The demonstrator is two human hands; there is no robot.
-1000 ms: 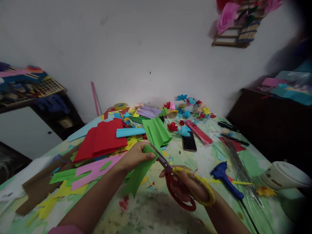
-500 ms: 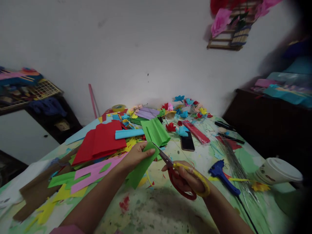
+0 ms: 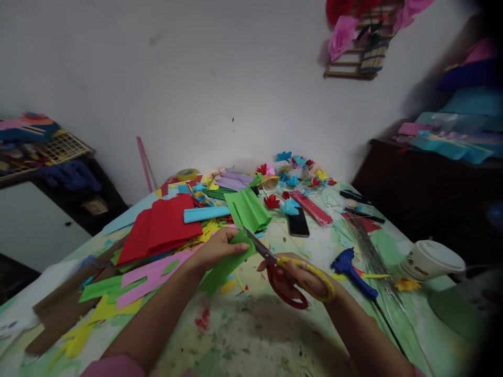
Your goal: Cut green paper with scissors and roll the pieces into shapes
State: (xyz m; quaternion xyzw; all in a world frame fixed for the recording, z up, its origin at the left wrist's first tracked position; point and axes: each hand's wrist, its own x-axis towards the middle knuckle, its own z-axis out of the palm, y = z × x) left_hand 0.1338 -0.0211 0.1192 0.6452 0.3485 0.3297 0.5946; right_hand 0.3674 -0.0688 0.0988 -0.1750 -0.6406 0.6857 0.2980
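Note:
A strip of green crepe paper (image 3: 226, 267) is pinched in my left hand (image 3: 220, 247), its thumb lying on top. My right hand (image 3: 294, 275) grips a pair of scissors (image 3: 265, 252) by its yellow and red handles. The blades point up and left, meeting the upper edge of the green paper beside my left thumb. Just beyond the blade tips a larger folded piece of green paper (image 3: 248, 210) lies on the table. Whether the blades have cut into the strip is too small to tell.
On the left lie red paper sheets (image 3: 168, 225), a pink strip (image 3: 137, 290) and brown paper (image 3: 63, 314). Paper flowers (image 3: 290, 207), a phone (image 3: 298, 224), a blue glue gun (image 3: 356, 275), thin wires (image 3: 373, 256) and a lidded cup (image 3: 428, 259) stand to the right.
The camera view has shifted slightly, so the surroundings sit a little further left. Both hands keep their hold on the green paper and scissors, with the paper's lower end tilted a bit differently.

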